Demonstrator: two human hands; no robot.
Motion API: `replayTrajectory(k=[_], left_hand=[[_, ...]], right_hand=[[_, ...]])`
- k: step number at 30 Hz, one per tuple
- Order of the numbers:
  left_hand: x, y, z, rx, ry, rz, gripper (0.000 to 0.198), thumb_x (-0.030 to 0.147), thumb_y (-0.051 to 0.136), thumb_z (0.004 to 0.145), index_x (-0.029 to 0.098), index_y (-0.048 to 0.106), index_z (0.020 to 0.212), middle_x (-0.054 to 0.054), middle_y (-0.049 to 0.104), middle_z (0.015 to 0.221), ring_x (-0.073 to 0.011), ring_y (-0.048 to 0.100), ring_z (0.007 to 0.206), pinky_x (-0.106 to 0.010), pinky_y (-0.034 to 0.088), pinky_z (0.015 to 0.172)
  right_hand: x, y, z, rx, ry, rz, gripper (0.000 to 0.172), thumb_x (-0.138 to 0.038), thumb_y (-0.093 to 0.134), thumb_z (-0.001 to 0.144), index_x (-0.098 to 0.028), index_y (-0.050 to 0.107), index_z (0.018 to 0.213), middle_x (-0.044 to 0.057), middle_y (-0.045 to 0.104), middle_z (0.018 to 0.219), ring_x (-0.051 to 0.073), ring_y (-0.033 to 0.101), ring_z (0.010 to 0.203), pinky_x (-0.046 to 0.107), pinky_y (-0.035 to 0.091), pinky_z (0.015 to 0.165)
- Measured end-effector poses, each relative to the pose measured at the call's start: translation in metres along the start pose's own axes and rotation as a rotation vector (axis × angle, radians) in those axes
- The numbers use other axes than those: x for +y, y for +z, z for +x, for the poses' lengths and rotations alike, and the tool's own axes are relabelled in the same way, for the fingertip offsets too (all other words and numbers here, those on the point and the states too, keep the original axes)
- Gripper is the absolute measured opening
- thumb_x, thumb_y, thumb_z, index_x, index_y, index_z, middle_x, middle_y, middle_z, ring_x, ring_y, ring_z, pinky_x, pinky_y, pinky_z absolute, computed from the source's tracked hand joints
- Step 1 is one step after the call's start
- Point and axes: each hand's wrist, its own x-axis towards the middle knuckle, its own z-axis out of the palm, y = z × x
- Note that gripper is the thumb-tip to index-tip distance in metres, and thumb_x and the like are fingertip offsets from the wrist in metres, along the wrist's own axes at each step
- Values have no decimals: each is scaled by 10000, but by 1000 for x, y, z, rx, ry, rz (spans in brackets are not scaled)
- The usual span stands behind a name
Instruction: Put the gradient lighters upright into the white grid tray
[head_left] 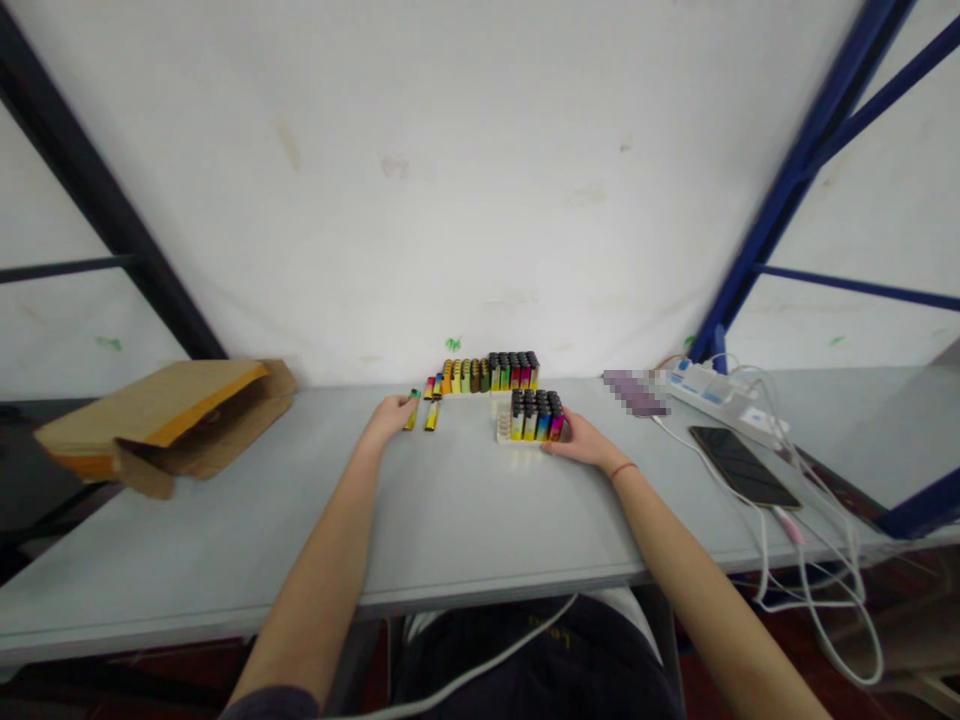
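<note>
My left hand (391,416) pinches a green-and-yellow lighter (412,411) at the left of the loose ones. Just right of it lies a yellow lighter (432,415), with red and blue lighters (433,387) behind. My right hand (581,440) grips the right side of a clear tray (504,432) holding upright lighters (536,416) with black tops; the slots at its left end hold none. Behind stand two more groups: yellow, green and brown lighters (465,376), and black-topped coloured lighters (514,371).
An open cardboard box (172,410) lies on the left of the grey table (480,530). On the right are a black phone (742,466), a white power strip (724,400) and tangled white cables (802,560). A blue metal post (772,220) rises behind them.
</note>
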Motion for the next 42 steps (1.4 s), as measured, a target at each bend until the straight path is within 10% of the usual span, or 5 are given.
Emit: replayTrajectory(k=[4, 10, 16, 29, 42], left_hand=[[17, 4, -10, -28, -63, -716, 206, 330, 602, 823, 201, 446, 789, 38, 552, 658, -111, 584, 552, -255, 488, 605], [39, 20, -32, -235, -13, -1008, 278, 355, 636, 799, 227, 390, 810, 120, 404, 536, -38, 376, 378, -145, 329, 421], [48, 37, -45, -290, -185, -1016, 498, 679, 287, 849, 232, 324, 632, 113, 184, 408, -53, 149, 303, -185, 123, 328], [52, 59, -55, -53, -242, -1006, 426, 541, 347, 866, 223, 330, 583, 102, 206, 375, -54, 139, 276, -180, 80, 318], [53, 62, -59, -60, -252, -997, 430, 574, 346, 860, 227, 344, 607, 105, 217, 383, -56, 142, 283, -181, 75, 327]], right_hand=[[-2, 0, 0, -11, -4, -1, 649, -332, 748, 706, -144, 519, 1283, 126, 645, 1245, 286, 622, 1091, 440, 474, 1006], [0, 0, 0, -6, 4, 3, 668, -341, 754, 696, -141, 517, 1287, 128, 649, 1235, 295, 622, 1086, 454, 469, 1004], [-1, -1, -1, -14, 2, -2, 662, -344, 754, 705, -142, 515, 1289, 129, 650, 1235, 292, 622, 1093, 443, 477, 1001], [5, 1, 1, -15, 16, -25, 696, -367, 758, 702, -132, 504, 1306, 136, 652, 1226, 294, 629, 1065, 447, 485, 986], [2, 0, 0, 3, 8, 0, 702, -338, 776, 680, -157, 519, 1308, 126, 652, 1242, 298, 623, 1088, 454, 480, 998]])
